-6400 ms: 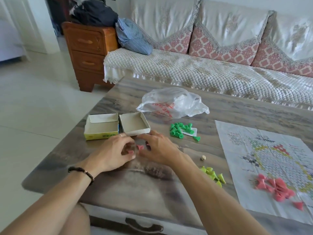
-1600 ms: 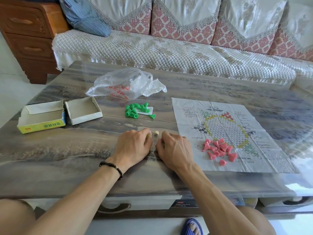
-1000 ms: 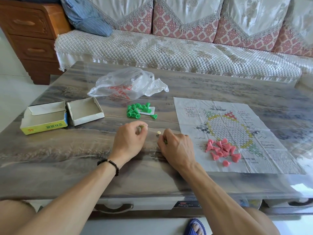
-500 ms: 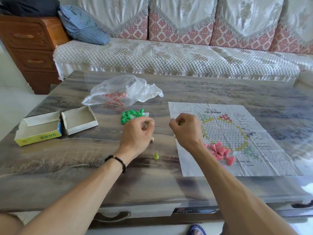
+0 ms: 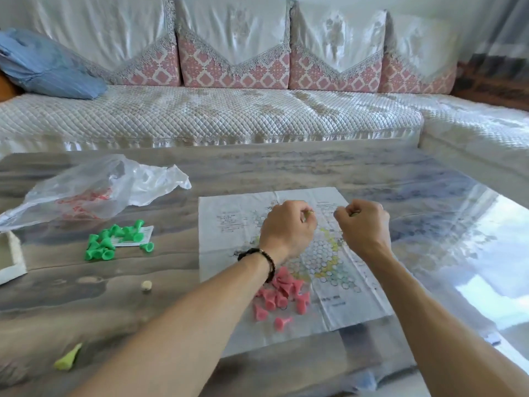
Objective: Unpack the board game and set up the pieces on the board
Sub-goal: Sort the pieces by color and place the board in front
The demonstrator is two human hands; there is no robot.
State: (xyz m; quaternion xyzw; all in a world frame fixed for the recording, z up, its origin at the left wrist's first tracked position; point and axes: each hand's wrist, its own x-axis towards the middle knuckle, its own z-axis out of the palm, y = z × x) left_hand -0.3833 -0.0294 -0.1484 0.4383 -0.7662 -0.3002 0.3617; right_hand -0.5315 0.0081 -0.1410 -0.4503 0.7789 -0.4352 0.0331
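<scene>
Cones (image 5: 282, 293) lie on the sheet (image 5: 229, 222); the bag (image 5: 94, 190) sits left of it.

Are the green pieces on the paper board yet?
No, the green pieces lie in a pile on the table, left of the paper board.

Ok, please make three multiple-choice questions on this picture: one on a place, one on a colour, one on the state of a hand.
1. Where do the pink pieces lie?
A. on the paper board
B. in the box
C. on the sofa

2. What colour is the lone piece near the table's front edge?
A. blue
B. yellow-green
C. pink

3. How is the right hand?
A. flat on the table
B. fingers curled round small pieces
C. holding the bag

Answers:
1 A, the pile sits on the near part of the paper board.
2 B, it is pale yellow-green.
3 B, a yellow-green bit shows between its curled fingers above the board.
</scene>
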